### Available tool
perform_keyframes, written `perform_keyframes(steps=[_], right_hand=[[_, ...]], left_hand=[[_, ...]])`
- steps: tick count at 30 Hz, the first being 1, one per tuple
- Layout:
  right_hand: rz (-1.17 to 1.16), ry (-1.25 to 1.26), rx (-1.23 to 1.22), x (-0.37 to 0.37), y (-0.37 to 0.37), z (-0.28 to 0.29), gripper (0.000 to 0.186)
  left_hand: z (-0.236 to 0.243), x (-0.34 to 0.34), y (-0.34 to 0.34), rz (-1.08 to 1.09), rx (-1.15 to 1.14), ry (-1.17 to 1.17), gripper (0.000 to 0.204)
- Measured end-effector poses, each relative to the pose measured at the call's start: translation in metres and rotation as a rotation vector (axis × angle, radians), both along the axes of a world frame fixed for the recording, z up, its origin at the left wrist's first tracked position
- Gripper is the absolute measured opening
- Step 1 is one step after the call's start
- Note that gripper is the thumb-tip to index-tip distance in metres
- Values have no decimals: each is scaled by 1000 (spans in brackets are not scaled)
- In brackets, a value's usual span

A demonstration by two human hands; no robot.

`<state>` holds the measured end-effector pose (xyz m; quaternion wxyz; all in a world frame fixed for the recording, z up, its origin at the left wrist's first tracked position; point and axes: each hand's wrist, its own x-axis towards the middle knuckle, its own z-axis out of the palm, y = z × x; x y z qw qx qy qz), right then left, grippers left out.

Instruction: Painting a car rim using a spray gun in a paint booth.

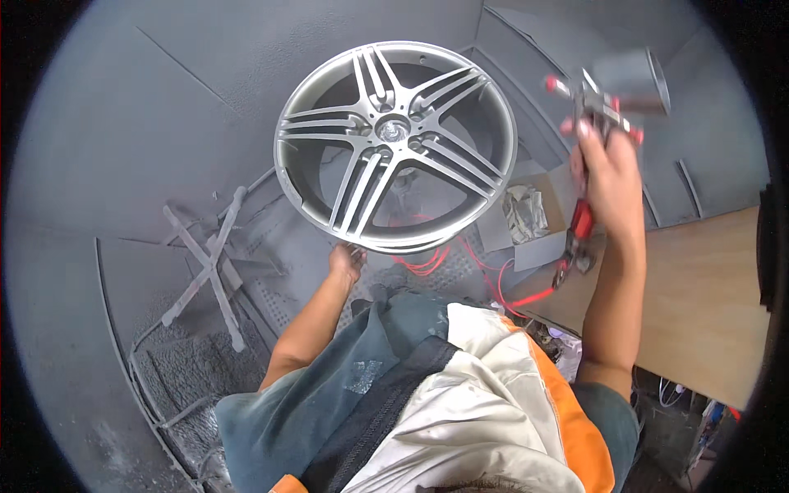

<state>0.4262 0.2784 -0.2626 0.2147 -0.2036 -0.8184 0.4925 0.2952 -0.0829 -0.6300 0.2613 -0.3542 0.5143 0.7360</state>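
A silver alloy wheel rim with paired spokes fills the upper middle, face up and raised off the floor. My left hand is closed at its near lower edge, with the fingertips partly hidden beneath the rim. At the upper right my right hand is wrapped around a spray gun with red fittings. A grey cup, blurred, sits on the gun to the right. Below the grip hangs a red and black fitting, joined to a red air hose.
An open cardboard box holding crumpled wrapping stands on the floor beyond the hose. A grey cross-shaped stand is at the left. Grey-coated walls surround the rim. A wooden panel lies beside my right arm.
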Motion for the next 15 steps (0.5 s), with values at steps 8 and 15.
perform_keyframes(steps=[8,15], right_hand=[[-12,-33,-30,-83,24,16,26],[65,-180,-14,-67,21,-4,24]], left_hand=[[0,-12,-4,-154,21,-35,30],[-16,-66,-34,-113,-76,85,30]])
